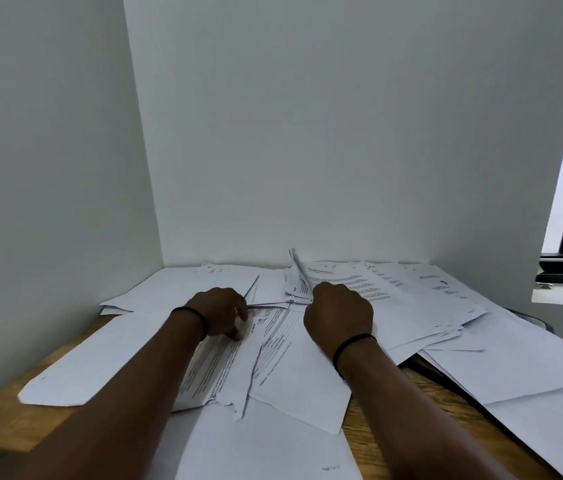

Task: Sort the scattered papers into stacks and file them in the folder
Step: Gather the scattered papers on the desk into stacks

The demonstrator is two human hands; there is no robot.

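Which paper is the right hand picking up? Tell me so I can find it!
Start at the back wall and look down to the wooden table. Just right of the middle, the right hand pinches a printed sheet. It is the only paper sticking up; all the others lie flat.

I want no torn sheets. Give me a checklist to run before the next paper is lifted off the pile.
1. Right hand grips the raised sheet: ok.
2. Left hand rests on the printed page, steadying it: ok.
3. Papers sorted into stacks: not ok, scattered papers overlap across the wooden table.
4. Folder in view: cannot tell.
5. Raised sheet free of those under it: cannot tell.
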